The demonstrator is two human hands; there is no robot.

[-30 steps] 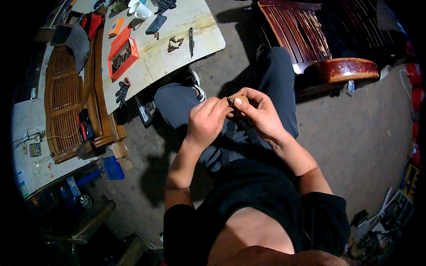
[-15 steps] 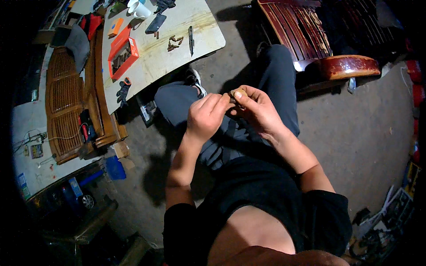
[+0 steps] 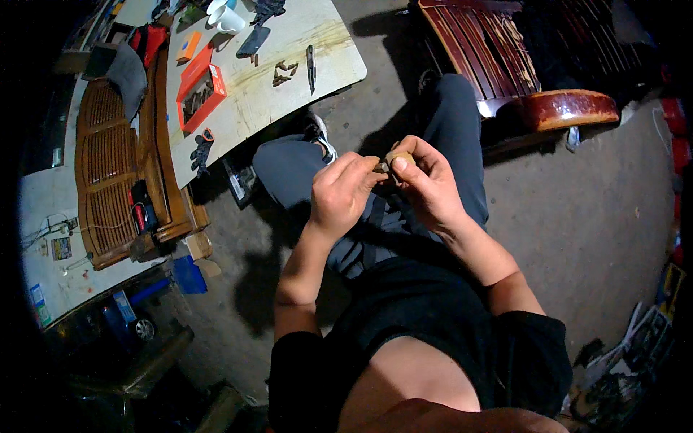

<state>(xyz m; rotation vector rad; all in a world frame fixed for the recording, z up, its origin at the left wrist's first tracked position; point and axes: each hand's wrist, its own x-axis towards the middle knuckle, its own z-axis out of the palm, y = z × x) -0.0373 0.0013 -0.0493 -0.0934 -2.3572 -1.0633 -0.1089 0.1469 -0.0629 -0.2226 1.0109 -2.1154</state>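
Over my lap, my left hand pinches a small dark brown piece between thumb and fingertips. Its far end points toward my right hand, which is closed on a small tan, folded-looking pad. The pad lies against or very close to the brown piece; the fingers hide where they meet. I cannot tell the exact kind of either thing. Similar small brown pieces lie loose on the pale table, and more fill an open orange-red box there.
On the table are a slim black knife-like tool, a dark phone-like slab, a white mug, a small orange box and a dark glove. A slatted wooden seat stands at far right, a carved wooden panel at left.
Both hands have shifted slightly to the right. The tan pad has moved a little right along with my right hand, and more of the brown piece shows between the hands.
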